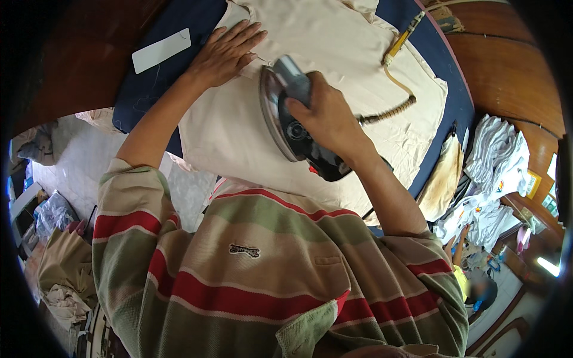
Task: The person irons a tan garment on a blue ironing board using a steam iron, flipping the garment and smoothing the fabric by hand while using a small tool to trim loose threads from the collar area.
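Note:
A cream garment (334, 36) lies spread over a dark blue padded board, with wrinkles along its right side. My right hand (328, 113) is closed round the handle of a black and grey clothes iron (292, 128), slightly blurred. The iron is on or just above the cloth, its soleplate edge facing left; I cannot tell whether it touches. My left hand (227, 53) lies flat on the garment's upper left part, fingers stretched out, a little beyond the iron's tip. A coiled cord (391, 109) runs from near the iron's back toward the upper right.
A white card (161, 51) rests on the blue board (143, 95) at the left. At the right hang white shirts (495, 155) and a tan cloth (443, 173). Another person (471, 286) is at the lower right. Bundled cloth (65, 268) and plastic bags lie at the lower left.

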Tool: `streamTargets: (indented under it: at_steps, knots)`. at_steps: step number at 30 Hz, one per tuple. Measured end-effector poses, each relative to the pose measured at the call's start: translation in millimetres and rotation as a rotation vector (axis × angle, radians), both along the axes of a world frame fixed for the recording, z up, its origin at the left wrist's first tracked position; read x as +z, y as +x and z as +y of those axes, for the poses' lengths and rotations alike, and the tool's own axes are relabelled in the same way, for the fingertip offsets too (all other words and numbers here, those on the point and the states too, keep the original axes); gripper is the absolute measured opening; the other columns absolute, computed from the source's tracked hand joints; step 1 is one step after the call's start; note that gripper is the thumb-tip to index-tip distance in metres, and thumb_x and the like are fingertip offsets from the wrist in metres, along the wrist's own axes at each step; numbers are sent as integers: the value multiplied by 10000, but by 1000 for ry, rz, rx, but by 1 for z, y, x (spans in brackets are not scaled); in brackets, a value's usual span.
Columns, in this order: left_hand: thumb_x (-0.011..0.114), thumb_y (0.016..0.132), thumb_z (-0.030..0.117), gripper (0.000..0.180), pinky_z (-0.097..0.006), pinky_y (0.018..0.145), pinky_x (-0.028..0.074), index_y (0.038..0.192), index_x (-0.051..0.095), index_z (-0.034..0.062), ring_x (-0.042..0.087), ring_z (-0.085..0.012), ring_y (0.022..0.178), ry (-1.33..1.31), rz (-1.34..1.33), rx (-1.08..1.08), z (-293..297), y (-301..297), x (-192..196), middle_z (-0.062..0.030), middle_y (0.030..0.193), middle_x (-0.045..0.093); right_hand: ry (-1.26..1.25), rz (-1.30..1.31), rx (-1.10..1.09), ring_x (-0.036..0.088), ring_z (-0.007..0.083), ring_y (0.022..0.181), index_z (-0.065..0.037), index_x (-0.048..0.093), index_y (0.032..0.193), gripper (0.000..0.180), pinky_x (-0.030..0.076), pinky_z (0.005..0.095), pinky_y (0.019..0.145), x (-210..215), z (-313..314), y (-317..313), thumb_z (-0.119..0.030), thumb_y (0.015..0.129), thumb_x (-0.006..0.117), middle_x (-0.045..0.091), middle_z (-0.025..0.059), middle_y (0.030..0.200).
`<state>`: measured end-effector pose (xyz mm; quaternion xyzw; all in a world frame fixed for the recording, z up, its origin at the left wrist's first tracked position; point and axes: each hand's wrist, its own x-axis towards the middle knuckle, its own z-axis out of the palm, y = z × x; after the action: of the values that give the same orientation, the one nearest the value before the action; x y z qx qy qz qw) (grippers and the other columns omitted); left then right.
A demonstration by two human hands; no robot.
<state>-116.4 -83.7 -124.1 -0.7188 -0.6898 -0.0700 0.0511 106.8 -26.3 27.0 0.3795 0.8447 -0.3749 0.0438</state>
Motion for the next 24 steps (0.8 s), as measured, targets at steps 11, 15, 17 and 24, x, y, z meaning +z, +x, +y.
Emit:
streamTargets:
  at_steps: [11, 15, 17, 24]
  knots:
    - [322, 969, 330, 480, -400, 1097, 168, 1430, 258, 214, 214, -182, 1367, -1, -27, 6, 1, 2, 1, 5, 1488, 240, -295, 157, -363, 615, 328, 752, 95, 448, 1036, 465, 470, 381, 699, -12, -15, 6, -240, 760, 615, 599, 238, 782]
    - [311, 972, 359, 474, -385, 1096, 178, 1424, 274, 222, 206, -158, 1366, -7, -5, 22, 2, 3, 1, 29, 1481, 251, -262, 208, -383, 601, 270, 734, 93, 439, 1045, 475, 469, 350, 675, -21, -17, 5, -230, 752, 628, 590, 202, 794]
    - [311, 973, 354, 471, -386, 1097, 178, 1424, 275, 222, 207, -160, 1366, -23, 0, 21, 3, 3, 3, 28, 1482, 250, -264, 196, -402, 588, 258, 721, 93, 437, 1043, 474, 466, 341, 665, -22, -18, 6, -231, 753, 626, 585, 199, 796]
    - [327, 967, 300, 475, -401, 1100, 172, 1428, 262, 210, 214, -188, 1367, 10, -28, 13, 2, 2, -3, 1, 1486, 241, -332, 285, -489, 550, 204, 686, 105, 407, 1039, 471, 461, 324, 636, -23, -26, -6, -205, 754, 619, 546, 139, 769]
